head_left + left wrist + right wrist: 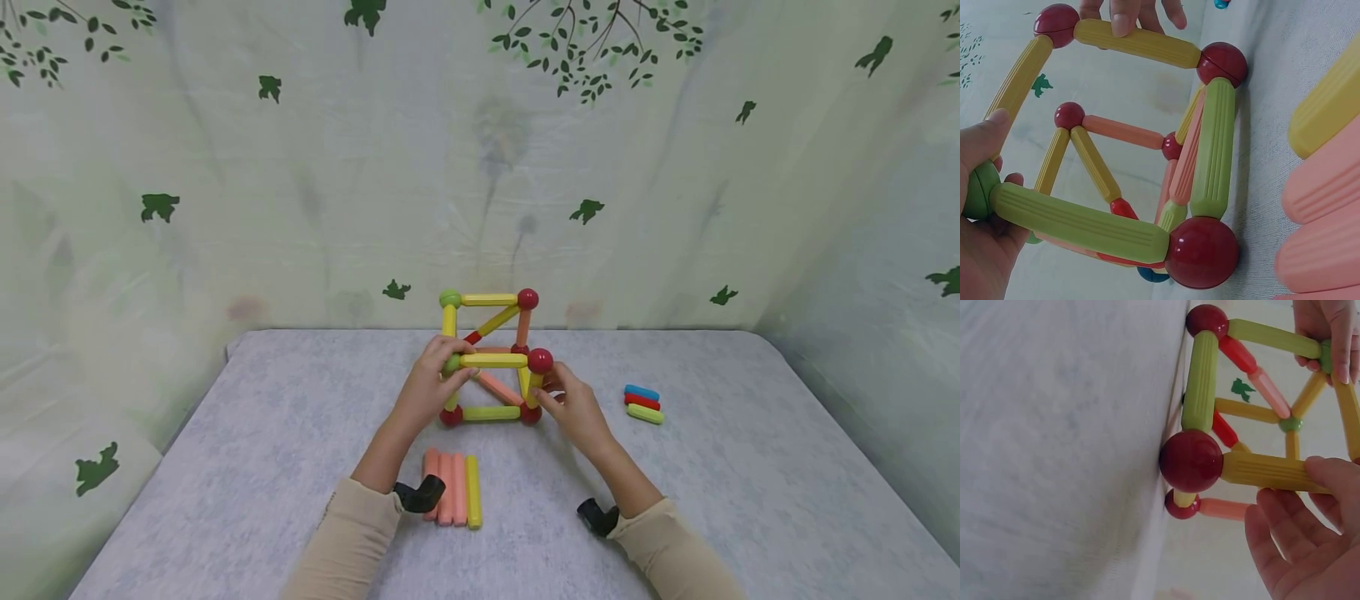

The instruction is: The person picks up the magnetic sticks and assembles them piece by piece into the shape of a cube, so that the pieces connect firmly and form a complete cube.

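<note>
A boxy frame (493, 361) of smooth, plastic-looking rods and glossy balls stands on the far half of the table (300, 467), whose covering is pale, mottled and finely woven. Its rods are straight, blunt-ended bars with grooves running lengthwise; the balls are round and shiny, some with a seam about the middle.

The left hand (429, 379) grips the frame's near upper left corner: thumb and fingers curl round the green ball (982, 190), which sits in the crook between them, and the thumb presses on the adjoining yellow rod. The right hand (576, 408) pinches the upright yellow rod (1269, 472) on the near right side, thumb on one face and fingertips on the other. That rod runs down from the upper red ball (540, 361), just above the fingers, to another red ball at the base.

Nearer, by the left forearm, three pink rods (446, 490) lie side by side with a loose yellow rod (473, 493), well below the fingers. To the right of the right hand, three short rods (642, 402), blue, red and light green, rest close together. Behind hangs a wrinkled, leaf-printed sheet (420, 167).
</note>
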The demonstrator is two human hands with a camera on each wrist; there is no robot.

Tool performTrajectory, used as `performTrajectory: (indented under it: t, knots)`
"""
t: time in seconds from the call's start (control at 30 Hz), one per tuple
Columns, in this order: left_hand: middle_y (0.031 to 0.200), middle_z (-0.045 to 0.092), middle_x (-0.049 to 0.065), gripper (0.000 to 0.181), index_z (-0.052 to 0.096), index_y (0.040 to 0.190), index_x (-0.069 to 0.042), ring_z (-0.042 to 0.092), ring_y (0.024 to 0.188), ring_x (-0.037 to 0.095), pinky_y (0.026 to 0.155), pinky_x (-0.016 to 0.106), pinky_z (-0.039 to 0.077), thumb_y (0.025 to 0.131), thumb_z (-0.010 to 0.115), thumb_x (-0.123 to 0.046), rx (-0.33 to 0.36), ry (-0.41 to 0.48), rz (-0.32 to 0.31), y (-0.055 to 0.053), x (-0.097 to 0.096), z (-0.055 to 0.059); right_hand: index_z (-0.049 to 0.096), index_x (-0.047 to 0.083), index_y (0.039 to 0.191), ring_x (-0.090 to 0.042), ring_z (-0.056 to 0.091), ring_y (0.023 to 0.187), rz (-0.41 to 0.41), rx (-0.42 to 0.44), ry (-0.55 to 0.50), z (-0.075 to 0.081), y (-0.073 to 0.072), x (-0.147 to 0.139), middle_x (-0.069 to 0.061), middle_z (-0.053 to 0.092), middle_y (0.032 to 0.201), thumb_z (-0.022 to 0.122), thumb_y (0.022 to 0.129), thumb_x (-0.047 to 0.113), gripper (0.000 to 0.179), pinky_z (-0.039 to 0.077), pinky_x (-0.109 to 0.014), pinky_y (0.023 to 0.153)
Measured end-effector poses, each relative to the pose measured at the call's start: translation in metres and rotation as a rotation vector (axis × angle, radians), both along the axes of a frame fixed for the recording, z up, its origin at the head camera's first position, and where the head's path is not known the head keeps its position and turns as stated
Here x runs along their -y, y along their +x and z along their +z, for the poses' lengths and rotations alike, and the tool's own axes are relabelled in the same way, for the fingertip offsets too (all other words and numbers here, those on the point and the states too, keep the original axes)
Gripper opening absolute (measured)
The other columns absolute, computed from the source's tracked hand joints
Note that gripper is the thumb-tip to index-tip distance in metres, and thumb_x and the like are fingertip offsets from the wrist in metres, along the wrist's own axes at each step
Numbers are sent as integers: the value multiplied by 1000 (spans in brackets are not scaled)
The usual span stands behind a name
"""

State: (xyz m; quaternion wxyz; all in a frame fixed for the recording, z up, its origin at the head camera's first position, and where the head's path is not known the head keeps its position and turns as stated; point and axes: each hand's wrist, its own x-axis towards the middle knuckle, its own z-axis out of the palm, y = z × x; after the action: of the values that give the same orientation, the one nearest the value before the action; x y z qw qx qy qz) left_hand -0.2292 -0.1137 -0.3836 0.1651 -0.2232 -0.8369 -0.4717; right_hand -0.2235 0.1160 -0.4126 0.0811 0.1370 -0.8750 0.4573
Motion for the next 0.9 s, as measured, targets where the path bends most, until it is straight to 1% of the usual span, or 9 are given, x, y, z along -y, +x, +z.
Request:
performTrajectory:
  t: [0.13,0.2,0.3,0.4,0.5,0.6,0.73,0.83,0.9]
  knots:
    - [107,49,4,28,59,106,-11,48,92,18,76,36,45,80,68,-7,-15,-12,-11,0,2,-1,50,12,113,-16,55,90,5,9,2,0,0,-1,-1,59,97,65,84,15,33,48,-34,74]
    - [116,46,5,35,57,113,-12,46,100,19,79,38,45,79,69,-10,-28,-28,-15,1,4,-1,49,12,116,-17,54,92,18,3,5,1,1,-4,-2,58,100,66,83,16,37,48,-36,76]
    - [128,37,8,50,49,124,-13,44,103,21,79,41,45,79,70,-14,-39,-41,1,6,10,-1,46,12,121,-19,53,96,28,-19,27,5,3,-14,-5,56,106,67,82,18,45,48,-37,79]
    - [132,30,10,63,38,132,-13,47,96,22,75,39,47,78,71,-17,-33,-49,51,14,18,-2,45,9,124,-21,52,99,24,-53,60,8,6,-30,-8,55,111,67,82,18,49,46,-42,82]
    - [132,28,13,68,31,133,-10,50,93,23,76,39,48,79,70,-19,5,-59,107,25,26,-5,45,8,125,-23,50,102,9,-76,93,8,10,-52,-9,54,113,67,82,18,49,43,-46,85]
    - [130,29,13,67,29,133,-8,50,96,24,77,39,48,81,69,-20,108,-82,156,38,33,-10,44,7,126,-26,49,104,-1,-78,131,3,13,-75,-11,53,115,65,83,21,50,41,-48,85]
    - [124,36,13,64,30,133,-7,49,94,23,74,36,48,82,66,-21,325,-164,177,57,40,-21,45,5,127,-31,47,108,-24,-14,205,-4,14,-102,-15,52,119,64,85,21,49,38,-50,88]
    - [116,42,13,62,32,133,-4,48,85,19,67,31,46,83,65,-19,482,-256,143,69,42,-31,47,4,126,-35,43,113,-52,43,278,-9,13,-119,-17,50,122,63,85,17,46,34,-51,91]
    - [108,46,12,63,33,133,-1,47,79,16,63,29,44,82,65,-19,550,-319,102,74,42,-38,48,2,126,-36,41,115,-55,71,311,-13,11,-127,-19,49,124,62,85,15,45,33,-52,92]
